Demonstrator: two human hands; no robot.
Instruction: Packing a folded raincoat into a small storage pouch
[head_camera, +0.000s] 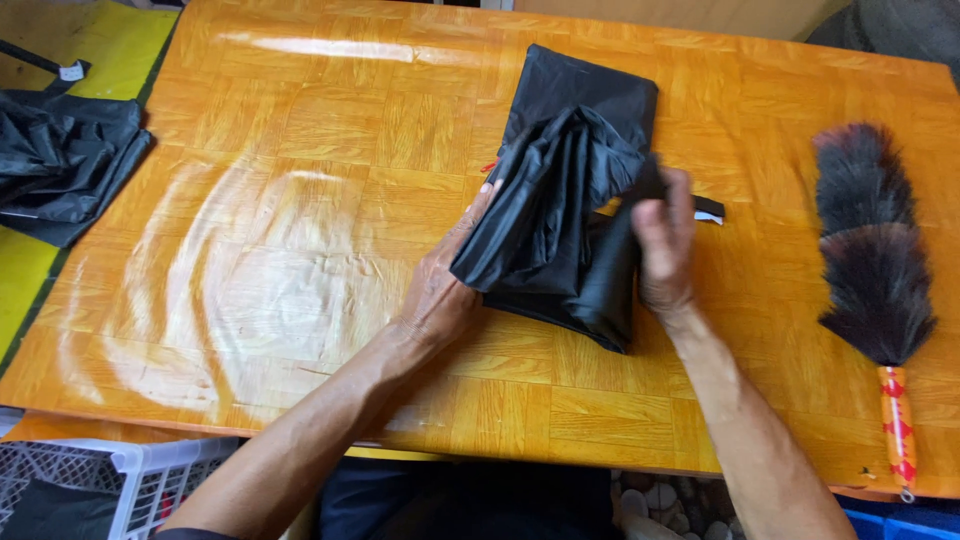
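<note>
Black fabric bundle (565, 215) sits between both hands on the surface (300, 200); left hand (445, 290) cups its edge, right hand (663, 240) pinches the other side. Slick cloth, loose folds: likely slips and unfolds if either grip eases.

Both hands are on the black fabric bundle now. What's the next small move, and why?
Probably press the loose top fold flat: the black fabric bunches up between the left hand and right hand, while its far part already lies flat on the table.
</note>
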